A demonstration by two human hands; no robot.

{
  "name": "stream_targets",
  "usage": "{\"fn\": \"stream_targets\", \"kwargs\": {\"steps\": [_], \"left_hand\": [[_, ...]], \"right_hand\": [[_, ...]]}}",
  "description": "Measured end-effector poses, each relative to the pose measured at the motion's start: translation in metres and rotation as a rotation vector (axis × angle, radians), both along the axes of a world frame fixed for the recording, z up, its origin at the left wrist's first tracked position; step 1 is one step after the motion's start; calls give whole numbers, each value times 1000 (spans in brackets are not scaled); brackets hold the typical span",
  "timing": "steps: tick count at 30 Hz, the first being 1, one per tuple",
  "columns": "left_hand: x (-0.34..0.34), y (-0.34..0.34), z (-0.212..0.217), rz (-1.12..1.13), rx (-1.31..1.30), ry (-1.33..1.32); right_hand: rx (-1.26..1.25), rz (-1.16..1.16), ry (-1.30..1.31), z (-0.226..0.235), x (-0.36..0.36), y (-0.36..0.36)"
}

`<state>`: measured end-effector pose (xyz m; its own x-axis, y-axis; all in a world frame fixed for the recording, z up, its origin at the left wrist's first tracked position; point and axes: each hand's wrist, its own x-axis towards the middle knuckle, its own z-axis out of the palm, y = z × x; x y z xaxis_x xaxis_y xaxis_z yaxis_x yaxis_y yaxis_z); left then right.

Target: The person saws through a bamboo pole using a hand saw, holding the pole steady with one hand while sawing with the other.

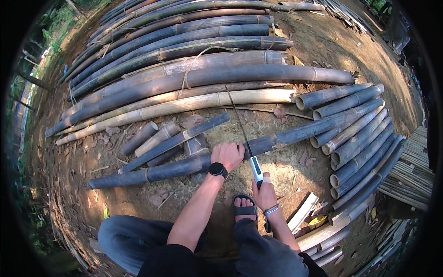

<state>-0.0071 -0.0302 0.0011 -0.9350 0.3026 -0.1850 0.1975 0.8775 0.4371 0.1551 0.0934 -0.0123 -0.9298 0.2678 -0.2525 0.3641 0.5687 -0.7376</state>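
Observation:
A long dark bamboo pole (177, 167) lies crosswise in front of me, its right part resting toward a pile of cut pieces. My left hand (228, 156), with a black watch at the wrist, is wrapped over the pole near its middle. Just right of that hand, a handsaw (240, 121) crosses the pole, its thin blade pointing away from me. My right hand (264, 193) is closed round the saw's white and dark handle. Whether the blade has cut into the bamboo cannot be made out. Short bamboo pieces (159, 138) lie under and behind the pole's left part.
Long bamboo poles (203, 76) lie side by side across the far ground. Several cut bamboo tubes (355, 152) are stacked at the right, beside a slatted bundle (408, 171). More pieces (323, 237) lie near my sandalled foot (244, 208). Dry leaves litter the dirt.

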Motion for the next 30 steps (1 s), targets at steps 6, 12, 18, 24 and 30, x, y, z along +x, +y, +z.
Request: {"fn": "stream_targets", "kwargs": {"steps": [6,12,18,24,30], "left_hand": [[-1,-5,0,19,5,39],[3,-4,-1,7,4,27],[4,-2,-1,16,-23,-2],[-6,-4,1,45,-13,-6],[-2,1,-2,31,-22,5]], "right_hand": [[40,1,-53,10,12,-2],[37,18,-57,4,-2,3],[51,-1,-29,7,22,-4],[53,-4,-78,4,1,-5],[38,6,-24,4,5,0]]}}
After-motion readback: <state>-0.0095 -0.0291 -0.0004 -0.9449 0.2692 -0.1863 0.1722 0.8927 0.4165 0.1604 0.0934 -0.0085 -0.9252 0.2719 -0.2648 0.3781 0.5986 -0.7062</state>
